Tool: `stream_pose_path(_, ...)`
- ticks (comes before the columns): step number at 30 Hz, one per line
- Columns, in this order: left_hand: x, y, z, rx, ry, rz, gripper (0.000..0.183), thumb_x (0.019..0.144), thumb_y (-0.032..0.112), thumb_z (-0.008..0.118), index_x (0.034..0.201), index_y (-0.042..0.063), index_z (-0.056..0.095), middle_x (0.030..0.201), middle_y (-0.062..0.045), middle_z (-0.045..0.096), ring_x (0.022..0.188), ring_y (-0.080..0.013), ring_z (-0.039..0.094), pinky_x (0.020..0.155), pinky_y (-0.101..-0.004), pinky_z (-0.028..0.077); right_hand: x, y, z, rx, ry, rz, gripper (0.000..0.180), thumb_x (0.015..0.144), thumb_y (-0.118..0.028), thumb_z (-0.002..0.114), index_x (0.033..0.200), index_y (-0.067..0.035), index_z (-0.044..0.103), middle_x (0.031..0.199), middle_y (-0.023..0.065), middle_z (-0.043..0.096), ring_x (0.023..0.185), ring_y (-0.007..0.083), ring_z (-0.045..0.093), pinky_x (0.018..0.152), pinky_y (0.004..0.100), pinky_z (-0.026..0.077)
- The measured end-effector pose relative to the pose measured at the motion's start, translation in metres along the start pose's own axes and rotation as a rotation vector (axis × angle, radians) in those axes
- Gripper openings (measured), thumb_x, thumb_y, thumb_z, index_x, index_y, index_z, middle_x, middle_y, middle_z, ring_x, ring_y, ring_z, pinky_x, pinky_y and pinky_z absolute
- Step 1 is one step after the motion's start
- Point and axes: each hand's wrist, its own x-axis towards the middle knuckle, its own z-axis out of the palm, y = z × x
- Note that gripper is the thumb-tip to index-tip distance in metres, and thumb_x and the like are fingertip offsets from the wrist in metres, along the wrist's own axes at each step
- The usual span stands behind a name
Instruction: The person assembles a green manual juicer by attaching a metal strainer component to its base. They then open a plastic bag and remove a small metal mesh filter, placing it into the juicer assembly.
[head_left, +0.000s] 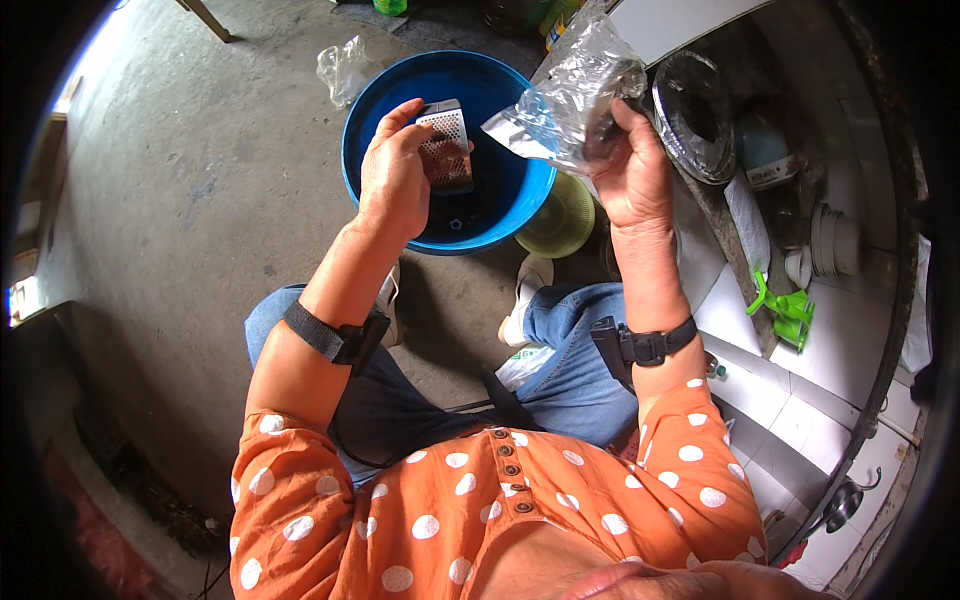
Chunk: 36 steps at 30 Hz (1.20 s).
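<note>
My left hand grips a perforated metal grater over the blue plastic basin. Its face of small holes is turned up towards me, and my thumb lies across its edge. To the right, my right hand holds a crinkled clear plastic bag that hangs partly over the basin's rim. Something dark shows at the bag's right end, too blurred to name. A small pale flower-shaped mark shows low inside the basin, whose floor lies in shadow.
A yellow-green plastic basket stands against the basin. Another clear bag lies on the concrete floor. Along the tiled right side are a plastic-wrapped round item, stacked white bowls and a bright green plastic object. A wooden leg stands far left.
</note>
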Motion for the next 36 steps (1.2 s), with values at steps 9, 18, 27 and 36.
stream_pose_path(9,0.014,-0.003,-0.018,-0.227,-0.093,-0.121,0.025,0.096,0.013,0.044,0.117,0.005,0.055,0.103,-0.012,0.062,0.085,-0.0191,0.062,0.073,-0.0345,0.054,0.006,-0.002,-0.013,-0.067,0.029,-0.025,0.036,0.088,-0.023,0.06,0.115,0.001,0.06,0.11,0.0132,0.066,0.101,0.0261,0.064,0.09,0.0413,0.051)
stream_pose_path(18,0.002,-0.004,-0.004,-0.182,-0.206,0.109,0.042,0.09,0.018,0.06,0.127,0.006,0.045,0.107,-0.01,0.059,0.089,-0.0183,0.062,0.08,-0.0327,0.054,-0.009,0.01,0.005,-0.214,-0.201,-0.024,0.028,0.087,-0.016,0.066,0.112,-0.004,0.065,0.102,0.0037,0.066,0.095,0.0132,0.061,0.088,0.0278,0.047)
stream_pose_path(27,-0.007,-0.01,0.005,0.175,-0.35,0.216,0.055,0.087,0.045,0.068,0.125,0.007,0.055,0.117,-0.009,0.061,0.108,-0.0174,0.058,0.091,-0.0319,0.046,-0.02,0.01,0.019,-0.691,-0.312,-0.115,0.035,0.089,-0.022,0.07,0.115,0.0,0.063,0.101,0.0047,0.068,0.092,0.0103,0.062,0.087,0.0253,0.048)
stream_pose_path(36,-0.003,-0.007,0.0,0.079,-0.3,0.204,0.028,0.092,0.036,0.064,0.095,0.008,0.069,0.084,-0.001,0.066,0.077,-0.0092,0.06,0.073,-0.0264,0.048,-0.027,0.005,0.026,-0.775,-0.338,-0.075,0.035,0.091,-0.026,0.067,0.111,0.002,0.065,0.094,0.0051,0.07,0.086,0.0094,0.063,0.081,0.025,0.051)
